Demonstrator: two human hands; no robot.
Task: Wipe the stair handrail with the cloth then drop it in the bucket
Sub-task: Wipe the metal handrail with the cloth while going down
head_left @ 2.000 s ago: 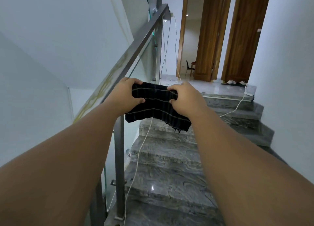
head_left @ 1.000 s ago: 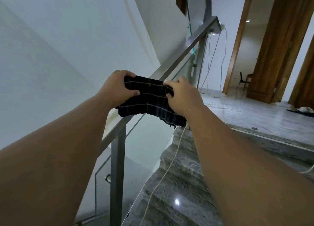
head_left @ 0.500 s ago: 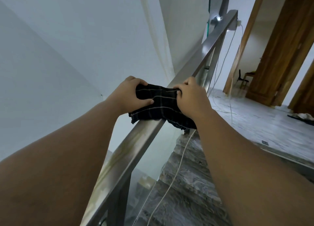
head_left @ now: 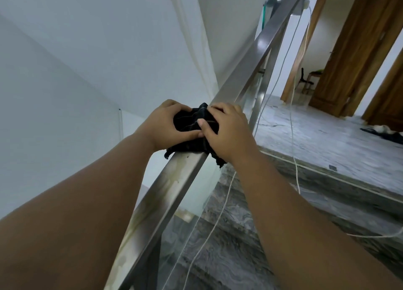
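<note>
Dark checked cloth (head_left: 194, 124) is bunched on top of the steel handrail (head_left: 246, 63), near frame centre, draped over both rail edges; a frayed corner hangs off at about 5 o'clock. Left hand (head_left: 165, 126) is clamped on the cloth from 9 o'clock, thumb laid along its lower edge; right hand (head_left: 229, 130) is pressed on it from 3 o'clock, fingers curled over the top. Both grips are closed on the cloth, thumbs nearly touching.

Rail below the hands, toward 7 o'clock, is marked with yellowish streaks and specks (head_left: 174, 180), so wiping is judged barely started.

Risks: cloth could be slid off the narrow rail top if pressure is uneven, and dropped down the open side at 9 o'clock or onto the marble stairs (head_left: 229, 246). The hanging corner could be caught on the rail edge. White cable (head_left: 213, 224) is trailed down the steps beside the glass panel (head_left: 194, 191) and could be snagged or tripped on.

Hidden: bucket is not in view anywhere. Rail underside and cloth contact patch are covered by the hands. Rail top end at 1 o'clock is cut off by the frame. Lower rail is cropped and blurred.
</note>
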